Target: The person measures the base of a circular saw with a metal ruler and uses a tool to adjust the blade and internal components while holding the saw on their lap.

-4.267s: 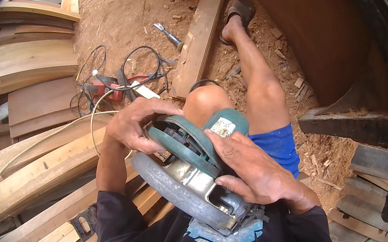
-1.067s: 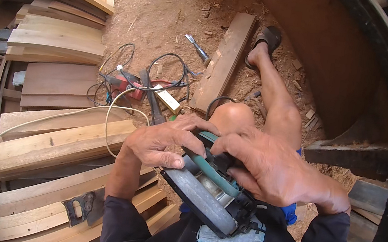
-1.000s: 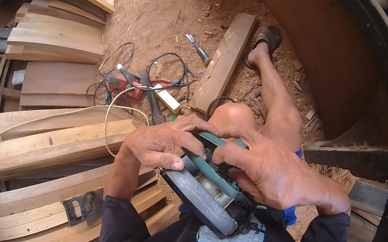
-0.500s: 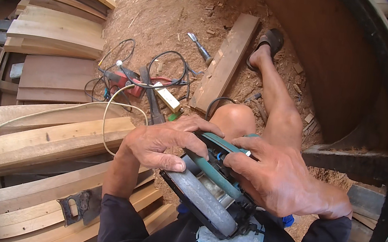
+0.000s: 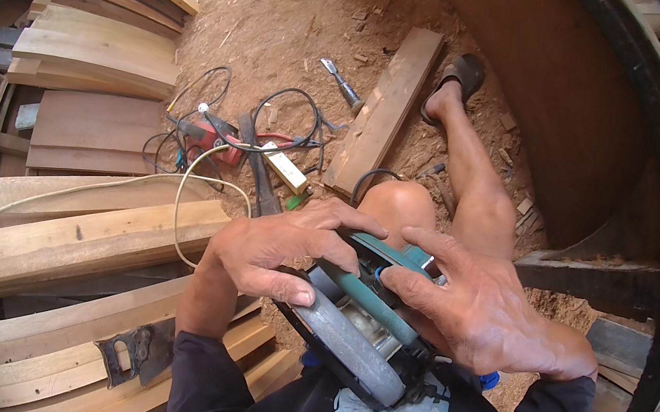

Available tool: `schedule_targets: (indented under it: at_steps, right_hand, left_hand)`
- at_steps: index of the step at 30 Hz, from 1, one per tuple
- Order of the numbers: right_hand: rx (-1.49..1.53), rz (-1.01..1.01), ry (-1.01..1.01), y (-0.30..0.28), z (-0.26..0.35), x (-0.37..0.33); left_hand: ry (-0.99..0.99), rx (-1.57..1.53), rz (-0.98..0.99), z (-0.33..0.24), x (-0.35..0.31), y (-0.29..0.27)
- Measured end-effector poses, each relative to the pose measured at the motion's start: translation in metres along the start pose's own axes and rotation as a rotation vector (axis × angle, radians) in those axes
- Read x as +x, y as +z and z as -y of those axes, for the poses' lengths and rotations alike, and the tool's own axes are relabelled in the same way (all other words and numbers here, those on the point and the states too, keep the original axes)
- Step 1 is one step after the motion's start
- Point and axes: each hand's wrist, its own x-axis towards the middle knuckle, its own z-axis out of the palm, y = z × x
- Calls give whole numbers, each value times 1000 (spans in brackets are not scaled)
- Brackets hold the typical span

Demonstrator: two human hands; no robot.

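A teal and black circular saw (image 5: pixel 355 344) with a curved grey guard lies tilted across my lap, against my dark shirt. My left hand (image 5: pixel 279 248) grips its far left end, the thumb on the grey guard and the fingers bent over the teal body. On the other side, my right hand (image 5: pixel 474 304) holds the saw's body, with thumb and forefinger at the teal and black parts near its far end. The right hand's other fingers are mostly hidden beneath the palm and behind the saw.
Stacked boards (image 5: pixel 82 253) fill the left side, with a handsaw (image 5: pixel 131 355) on them. Ahead, a chisel (image 5: pixel 341 85), a brown plank (image 5: pixel 384 113), a red power tool (image 5: pixel 218 141), cords and a white power strip (image 5: pixel 285 168) lie on sawdust. A large curved wooden panel (image 5: pixel 567 112) stands right.
My right forefinger has lifted and stretched out over the saw's far end, uncovering more of the teal part there. My left hand keeps its grip, and the saw has barely shifted.
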Motion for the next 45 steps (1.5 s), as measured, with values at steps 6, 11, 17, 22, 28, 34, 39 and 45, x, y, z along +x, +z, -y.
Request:
schedule_targets:
  at_steps: [6, 11, 17, 22, 28, 34, 39, 45]
  right_hand:
    - [-11, 28, 73, 3, 4, 1]
    - [217, -80, 90, 23, -2, -1]
    - [342, -139, 229, 27, 2, -4]
    - [458, -146, 291, 32, -2, -5]
    - [580, -108, 458, 26, -3, -4]
    - [625, -165, 471, 32, -3, -9]
    - [700, -211, 500, 36, -3, -10]
    - [588, -246, 411, 35, -10, -5]
  left_hand:
    - [24, -3, -34, -5, -4, 4]
    - [-1, 14, -159, -4, 1, 2]
    - [-419, 275, 66, -28, 58, -34]
    - [-383, 195, 422, -9, 86, -46]
    - [-447, 198, 516, -5, 96, -41]
    - [-279, 165, 404, -3, 89, -34]
    - [-250, 123, 334, 2, 87, -30]
    - [-188, 20, 345, 28, 86, -27]
